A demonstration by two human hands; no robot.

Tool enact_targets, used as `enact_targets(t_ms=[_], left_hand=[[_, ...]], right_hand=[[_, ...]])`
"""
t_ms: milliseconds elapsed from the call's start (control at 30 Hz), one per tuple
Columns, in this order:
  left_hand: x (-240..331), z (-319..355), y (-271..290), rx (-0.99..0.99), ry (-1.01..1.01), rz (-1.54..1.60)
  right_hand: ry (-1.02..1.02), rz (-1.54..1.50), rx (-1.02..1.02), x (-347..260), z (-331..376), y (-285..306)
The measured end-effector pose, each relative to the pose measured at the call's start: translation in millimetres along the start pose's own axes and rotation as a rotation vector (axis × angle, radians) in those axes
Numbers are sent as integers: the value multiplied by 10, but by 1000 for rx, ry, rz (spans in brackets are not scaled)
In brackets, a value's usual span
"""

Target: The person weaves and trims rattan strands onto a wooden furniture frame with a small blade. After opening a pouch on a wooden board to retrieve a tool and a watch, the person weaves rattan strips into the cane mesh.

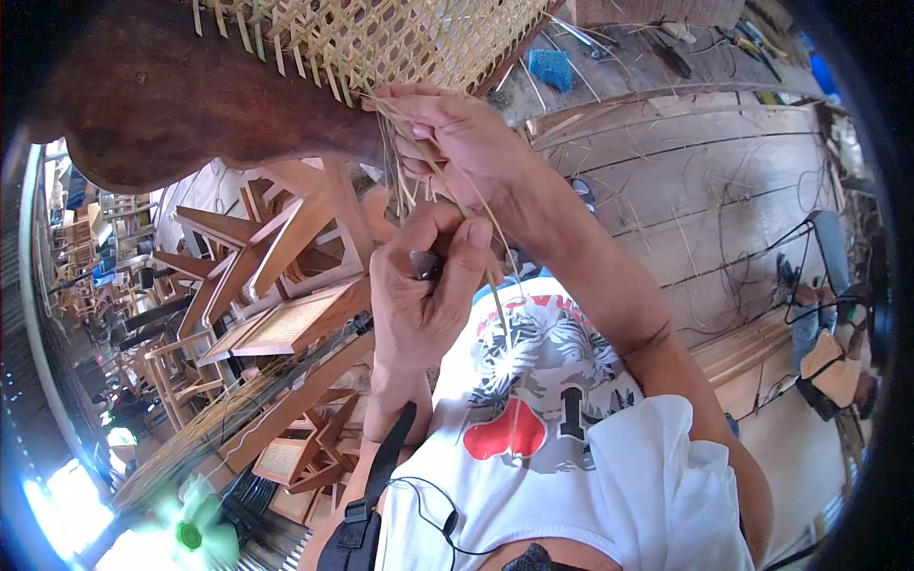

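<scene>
Your white printed shirt [562, 476], nearest. Your left hand [419, 285]: fingers pinching a cane strand [441, 174], long axis eleven to five o'clock. Cane webbing [381, 43]: twelve o'clock from those fingers, nearer your right hand [457, 138]; its fingers beside the edge, grasp indeterminable.

Worktop [624, 84] — blue sponge [550, 68], thin rods [585, 80]

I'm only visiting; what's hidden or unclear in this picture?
Head view: the dark patch in the left hand; the hand's own curl hides whether it is an object.
Head view: the woven cane panel; the top edge cuts it off.
Head view: the green fan; its blades are blurred.
Head view: the furniture at far left; too small to count.
</scene>
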State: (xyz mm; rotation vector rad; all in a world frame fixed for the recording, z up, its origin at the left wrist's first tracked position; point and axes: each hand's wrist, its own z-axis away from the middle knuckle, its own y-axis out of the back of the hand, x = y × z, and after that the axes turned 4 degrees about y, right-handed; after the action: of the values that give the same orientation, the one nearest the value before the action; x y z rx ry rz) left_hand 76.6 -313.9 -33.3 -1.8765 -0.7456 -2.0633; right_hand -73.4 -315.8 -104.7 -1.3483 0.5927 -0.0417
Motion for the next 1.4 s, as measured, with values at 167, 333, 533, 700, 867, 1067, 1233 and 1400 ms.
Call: enact_targets(t_ms=[167, 333, 533, 700, 867, 1067, 1233, 1400], left_hand=[[7, 111, 175, 32, 138, 140], [-140, 197, 404, 43, 153, 8], [-417, 207, 758, 60, 221, -327], [-664, 85, 855, 163, 239, -326], [-624, 226, 895, 46, 174, -300], [-788, 195, 1078, 279, 89, -531], [-1186, -179, 1081, 319, 52, -514], [-1573, -462, 895, 320, 5, -229]], right_hand=[[-112, -95, -67, -102, -27, 28], [-114, -100, -69, -114, -22, 75], [116, 392, 84, -150, -74, 110], [561, 1217, 139, -182, -115, 77], [652, 1183, 296, -162, -118, 81], [627, 1229, 230, -255, -230, 205], [605, 1292, 219, -211, -265, 334], [600, 1267, 157, -136, -242, 417]])
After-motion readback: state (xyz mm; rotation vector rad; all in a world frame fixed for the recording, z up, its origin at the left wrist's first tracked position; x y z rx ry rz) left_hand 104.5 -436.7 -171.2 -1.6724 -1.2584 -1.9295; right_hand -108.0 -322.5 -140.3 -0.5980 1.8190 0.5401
